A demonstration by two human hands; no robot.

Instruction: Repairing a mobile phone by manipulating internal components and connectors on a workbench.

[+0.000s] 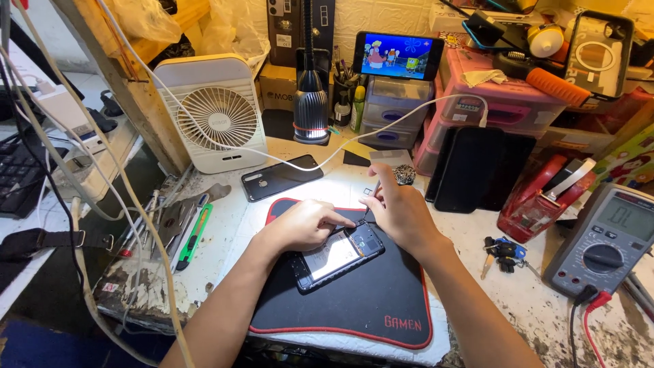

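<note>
An opened black smartphone (335, 257) lies back-up and uncovered on a black mat with a red border (371, 307). My left hand (303, 223) rests on the phone's upper edge, its forefinger pressing near the top corner. My right hand (402, 211) grips a thin screwdriver (372, 196), tip down at the phone's top end near the camera area. The phone's black back cover (281, 177) lies behind the mat under the lamp.
A white desk fan (219, 114) and a lamp (311, 102) stand at the back. A propped phone (398, 56) plays a cartoon. At right are a multimeter (608, 240), a red tape dispenser (545, 197) and dark phone cases (480, 167). Tweezers and a green cutter (194, 237) lie at left.
</note>
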